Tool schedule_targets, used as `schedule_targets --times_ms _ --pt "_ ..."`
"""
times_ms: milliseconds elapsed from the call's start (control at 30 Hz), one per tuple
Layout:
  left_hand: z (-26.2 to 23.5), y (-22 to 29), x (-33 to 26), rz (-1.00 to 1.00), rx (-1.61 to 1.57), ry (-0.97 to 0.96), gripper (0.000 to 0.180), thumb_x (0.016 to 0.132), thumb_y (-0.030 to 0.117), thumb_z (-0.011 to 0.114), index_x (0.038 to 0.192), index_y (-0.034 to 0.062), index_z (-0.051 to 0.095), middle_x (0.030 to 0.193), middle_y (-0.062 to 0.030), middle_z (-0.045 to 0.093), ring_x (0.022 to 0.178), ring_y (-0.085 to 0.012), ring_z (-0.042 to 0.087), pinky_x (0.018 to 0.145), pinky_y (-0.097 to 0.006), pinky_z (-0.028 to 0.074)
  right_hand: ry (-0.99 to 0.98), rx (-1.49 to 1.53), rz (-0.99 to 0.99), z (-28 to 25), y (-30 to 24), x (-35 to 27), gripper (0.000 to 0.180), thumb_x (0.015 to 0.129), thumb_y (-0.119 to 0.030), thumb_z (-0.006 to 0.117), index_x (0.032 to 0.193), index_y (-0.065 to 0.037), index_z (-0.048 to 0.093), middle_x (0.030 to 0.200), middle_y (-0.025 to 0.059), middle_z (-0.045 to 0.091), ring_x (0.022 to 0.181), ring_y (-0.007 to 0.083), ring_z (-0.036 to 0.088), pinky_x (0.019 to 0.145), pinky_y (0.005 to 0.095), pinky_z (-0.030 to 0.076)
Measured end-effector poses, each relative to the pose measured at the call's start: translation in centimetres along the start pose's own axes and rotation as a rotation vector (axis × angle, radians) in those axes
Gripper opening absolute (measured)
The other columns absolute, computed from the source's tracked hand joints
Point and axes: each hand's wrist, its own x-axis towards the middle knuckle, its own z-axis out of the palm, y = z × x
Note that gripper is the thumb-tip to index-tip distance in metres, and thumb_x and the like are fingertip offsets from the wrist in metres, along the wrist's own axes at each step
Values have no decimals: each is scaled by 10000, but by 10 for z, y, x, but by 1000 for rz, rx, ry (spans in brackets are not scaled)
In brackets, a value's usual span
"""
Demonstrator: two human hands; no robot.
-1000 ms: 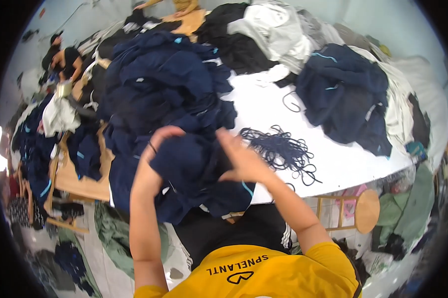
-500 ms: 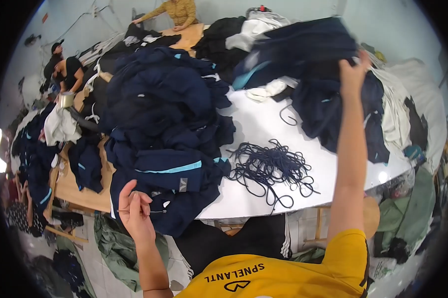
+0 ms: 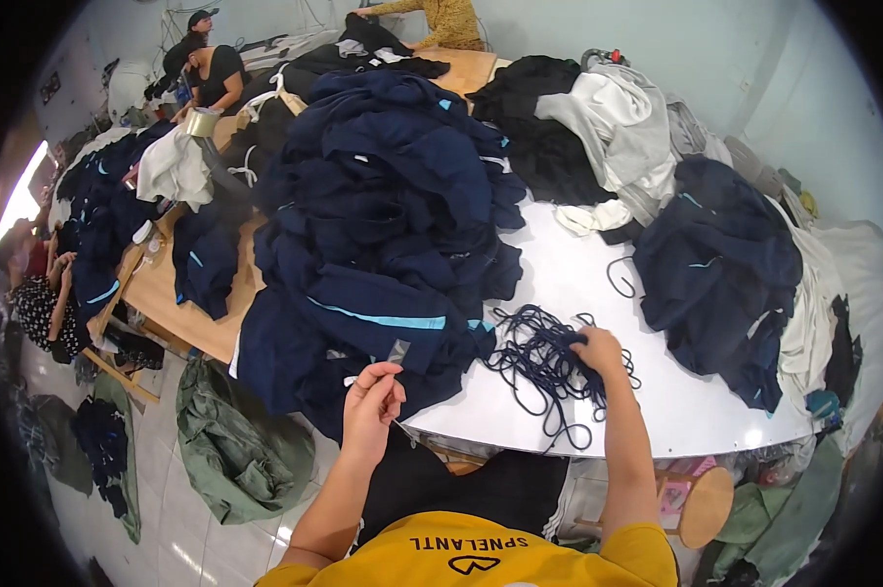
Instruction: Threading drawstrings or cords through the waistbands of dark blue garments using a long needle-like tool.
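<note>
My left hand is closed in front of the big heap, its fingers curled around a thin metal rod whose end sticks out below the palm. Just beyond it lies a dark blue garment with a light blue stripe, at the front of a tall heap of navy garments. My right hand pinches into the right side of a tangle of navy drawstring cords; its fingertips are partly sunk among the loops.
The white tabletop bears a second navy pile on the right. Grey and black clothes lie at the back. A wooden stool stands below the table's right edge; a green sack is on the floor. Other people work at far left and back.
My right hand has let go of a navy garment, now on the right pile, and come down to the cords. My left hand still grips the rod. The view has shifted.
</note>
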Motion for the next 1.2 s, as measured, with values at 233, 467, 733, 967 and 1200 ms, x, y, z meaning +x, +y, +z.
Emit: schedule_targets --times_ms 233,467,733,967,1200 --pt "-29 5 -3 82 -22 198 127 946 107 506 1013 71 608 684 11 550 500 -12 399 426 -161 233 819 88 22 -136 30 22 318 943 -239 474 1194 -88 597 1087 153 655 968 361 629 826 453 492" --pt "-1 -16 -4 -23 113 -53 280 962 113 476 1213 62 588 644 20 518 543 -23 392 503 -175 270 864 888 -277 -243 -100 -67 376 1022 -234 368 1251 -7 562 981 56 636 817 82 529 718 218 415" --pt "56 -9 0 -33 -57 -99 367 1022 282 393 1287 64 523 950 -13 643 677 -50 526 582 -172 390 225 833 -935 -80 -217 -131 302 781 12 661 1075 -54 662 961 116 665 848 265 665 734 315 536" --pt "21 -36 -3 -83 88 -131 156 966 177 543 968 53 636 734 29 570 603 -29 492 539 -157 352 -119 1351 -586 -15 -202 -150 192 792 49 688 970 4 633 1040 85 595 900 140 624 771 239 519" --pt "38 -25 -9 -79 113 -237 213 1009 226 458 1019 57 588 742 28 552 619 -22 435 558 -158 321 -435 1506 -175 -9 -188 -156 151 885 -60 646 1016 15 641 847 12 645 698 41 559 611 169 434"
